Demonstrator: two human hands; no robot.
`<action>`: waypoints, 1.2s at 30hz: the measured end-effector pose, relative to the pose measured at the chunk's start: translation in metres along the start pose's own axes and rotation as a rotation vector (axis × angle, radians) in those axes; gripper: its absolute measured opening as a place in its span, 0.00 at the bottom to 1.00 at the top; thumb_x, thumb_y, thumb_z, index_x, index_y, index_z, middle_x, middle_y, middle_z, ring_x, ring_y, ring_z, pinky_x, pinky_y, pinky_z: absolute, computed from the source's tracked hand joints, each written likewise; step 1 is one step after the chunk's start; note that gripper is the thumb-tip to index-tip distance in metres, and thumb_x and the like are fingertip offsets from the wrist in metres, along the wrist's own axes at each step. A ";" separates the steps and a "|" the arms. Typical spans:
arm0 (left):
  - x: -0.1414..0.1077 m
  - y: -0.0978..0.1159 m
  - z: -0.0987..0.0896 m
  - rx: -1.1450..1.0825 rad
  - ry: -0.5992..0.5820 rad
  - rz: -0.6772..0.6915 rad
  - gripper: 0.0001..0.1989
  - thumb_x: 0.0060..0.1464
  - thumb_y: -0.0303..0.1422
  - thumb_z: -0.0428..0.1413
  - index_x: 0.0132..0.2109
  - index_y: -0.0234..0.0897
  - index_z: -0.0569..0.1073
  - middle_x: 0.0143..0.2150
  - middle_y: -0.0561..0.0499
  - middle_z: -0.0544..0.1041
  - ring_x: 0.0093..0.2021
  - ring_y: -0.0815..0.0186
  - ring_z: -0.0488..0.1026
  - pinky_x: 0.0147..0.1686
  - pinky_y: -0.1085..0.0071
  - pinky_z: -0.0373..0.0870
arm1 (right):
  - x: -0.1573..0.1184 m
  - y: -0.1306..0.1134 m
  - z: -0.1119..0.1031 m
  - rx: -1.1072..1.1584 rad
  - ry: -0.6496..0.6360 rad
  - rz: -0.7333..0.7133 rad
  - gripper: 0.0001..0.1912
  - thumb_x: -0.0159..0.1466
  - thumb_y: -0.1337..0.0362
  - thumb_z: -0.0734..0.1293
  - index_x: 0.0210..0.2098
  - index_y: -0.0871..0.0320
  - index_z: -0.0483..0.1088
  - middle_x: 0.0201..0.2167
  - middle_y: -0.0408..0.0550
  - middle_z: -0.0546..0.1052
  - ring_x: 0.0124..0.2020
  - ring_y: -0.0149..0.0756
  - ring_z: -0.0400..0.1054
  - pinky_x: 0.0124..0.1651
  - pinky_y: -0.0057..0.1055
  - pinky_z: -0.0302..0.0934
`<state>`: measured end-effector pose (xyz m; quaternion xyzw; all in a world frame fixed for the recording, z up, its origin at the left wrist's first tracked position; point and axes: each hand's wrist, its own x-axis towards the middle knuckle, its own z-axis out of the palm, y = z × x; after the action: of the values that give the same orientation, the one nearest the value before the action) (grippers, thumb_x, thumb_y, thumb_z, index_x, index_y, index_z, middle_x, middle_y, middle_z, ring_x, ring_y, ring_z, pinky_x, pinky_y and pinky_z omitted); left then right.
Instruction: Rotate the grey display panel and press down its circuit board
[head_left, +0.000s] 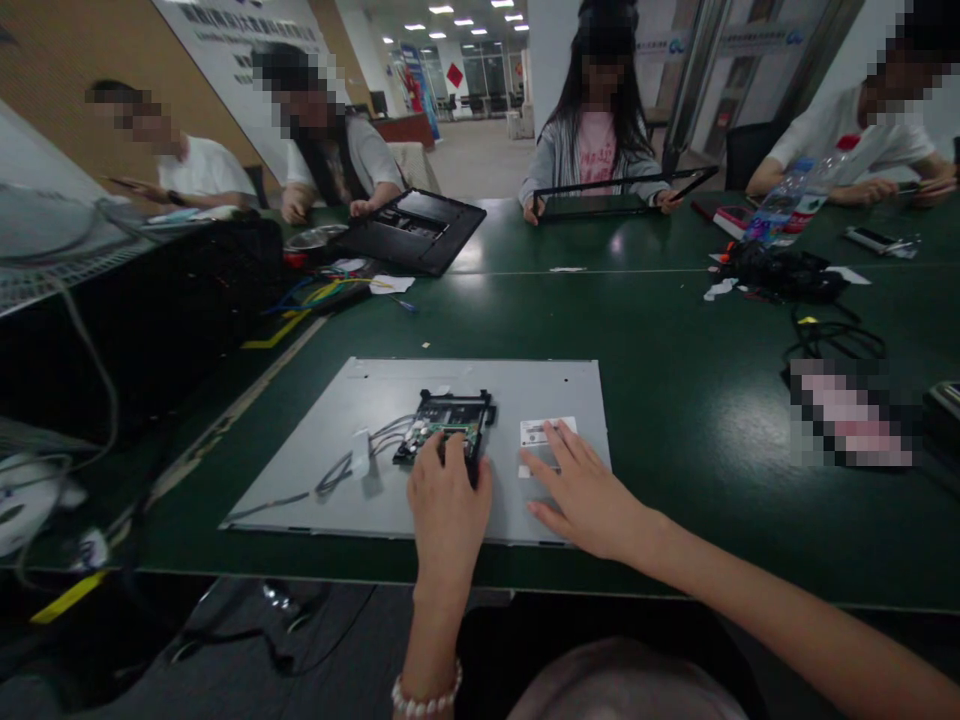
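A flat grey metal panel [285, 450] lies on the green table in front of me. On its middle sits a black frame with a green circuit board [450, 415], and grey cables [337, 475] run from it to the left. My left hand [450, 500] rests at the near edge of the board, fingertips on it; whether it grips the frame is hard to tell. My right hand [581, 490] lies with spread fingers on the panel, touching a white label [532, 432], and holds nothing.
Across the table [675, 380], one person holds a thin black frame [600, 200] and another is by a black panel [450, 225]. Bottles [776, 205], black cables [787, 272] and a blurred pink object [847, 410] lie right. Dark equipment [150, 310] stands left.
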<state>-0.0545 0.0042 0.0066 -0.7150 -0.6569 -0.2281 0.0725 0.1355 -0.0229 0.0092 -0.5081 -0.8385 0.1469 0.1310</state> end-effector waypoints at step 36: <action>0.035 -0.086 -0.030 0.114 -0.098 0.054 0.11 0.61 0.34 0.49 0.48 0.35 0.69 0.47 0.39 0.71 0.47 0.52 0.70 0.49 0.57 0.69 | 0.000 -0.014 0.010 -0.002 0.043 0.020 0.29 0.68 0.54 0.60 0.67 0.56 0.59 0.71 0.64 0.48 0.72 0.57 0.37 0.68 0.53 0.44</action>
<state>-0.1439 0.0343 0.0311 -0.7376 -0.6518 -0.1532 0.0870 0.1203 -0.0306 0.0057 -0.5195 -0.8306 0.1366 0.1469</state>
